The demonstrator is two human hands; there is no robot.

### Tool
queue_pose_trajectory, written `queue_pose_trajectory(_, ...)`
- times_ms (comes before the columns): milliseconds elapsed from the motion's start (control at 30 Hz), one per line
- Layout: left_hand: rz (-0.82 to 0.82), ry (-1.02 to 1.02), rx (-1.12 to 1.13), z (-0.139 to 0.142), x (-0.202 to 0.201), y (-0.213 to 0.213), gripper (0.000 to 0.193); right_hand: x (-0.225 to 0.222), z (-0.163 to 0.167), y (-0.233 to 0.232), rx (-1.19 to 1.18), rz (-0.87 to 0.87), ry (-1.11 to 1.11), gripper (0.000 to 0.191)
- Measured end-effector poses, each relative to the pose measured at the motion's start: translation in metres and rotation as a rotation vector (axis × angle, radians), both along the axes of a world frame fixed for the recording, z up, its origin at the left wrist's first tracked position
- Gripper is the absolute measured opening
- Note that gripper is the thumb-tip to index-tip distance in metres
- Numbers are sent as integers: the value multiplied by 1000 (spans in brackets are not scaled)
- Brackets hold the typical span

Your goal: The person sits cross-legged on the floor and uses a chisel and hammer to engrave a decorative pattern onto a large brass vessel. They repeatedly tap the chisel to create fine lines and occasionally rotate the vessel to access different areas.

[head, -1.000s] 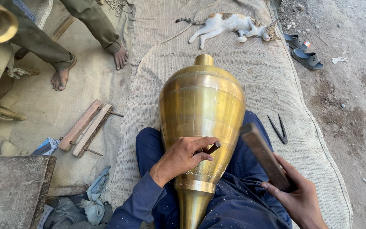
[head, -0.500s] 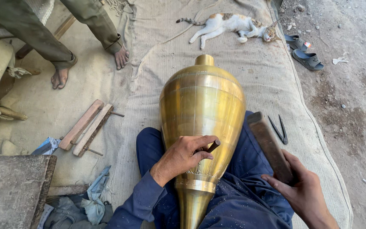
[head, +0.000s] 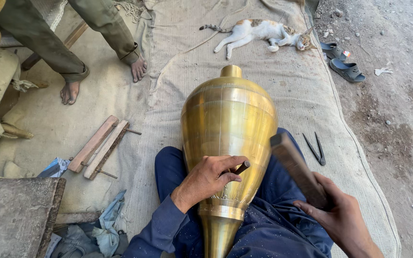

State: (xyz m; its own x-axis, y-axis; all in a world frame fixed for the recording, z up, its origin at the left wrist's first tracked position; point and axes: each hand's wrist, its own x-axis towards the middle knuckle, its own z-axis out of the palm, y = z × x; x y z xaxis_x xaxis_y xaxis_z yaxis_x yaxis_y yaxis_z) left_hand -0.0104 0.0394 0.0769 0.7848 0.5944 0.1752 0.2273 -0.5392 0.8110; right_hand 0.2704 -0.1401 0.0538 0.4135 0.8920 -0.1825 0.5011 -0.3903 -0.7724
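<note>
A large brass vase (head: 228, 124) lies lengthwise on my lap, its mouth pointing away from me. My left hand (head: 210, 179) rests on the vase's lower body and pinches a small dark chisel (head: 241, 167) against the metal. My right hand (head: 342, 220) grips a dark wooden mallet (head: 298, 168), held raised to the right of the vase, its head near the chisel but apart from it. Engraved lines show on the brass just below my left hand.
A pair of metal dividers (head: 316, 148) lies on the burlap mat (head: 283, 71) at right. A cat (head: 264, 32) sleeps ahead, sandals (head: 342, 61) beside it. Another person's bare feet (head: 103, 79) stand at upper left. Two wooden pieces (head: 99, 147) and a slab (head: 15, 215) lie left.
My right hand has lifted the mallet up and a little leftward toward the chisel. My left hand and the vase have stayed in place. The other person's feet shifted slightly.
</note>
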Motion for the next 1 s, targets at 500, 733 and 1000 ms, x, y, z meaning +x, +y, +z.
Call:
queue_pose_trajectory(500, 50, 84, -111, 10, 3, -1, 47, 1, 4, 6, -231, 138, -239, 78)
queue_pose_trajectory(733, 32, 21, -42, 7, 3, -2, 47, -2, 9, 8, -88, 82, -65, 75)
queue_pose_trajectory(1000, 25, 25, -80, 4, 5, 0, 47, 7, -17, 0, 46, -59, 148, 77)
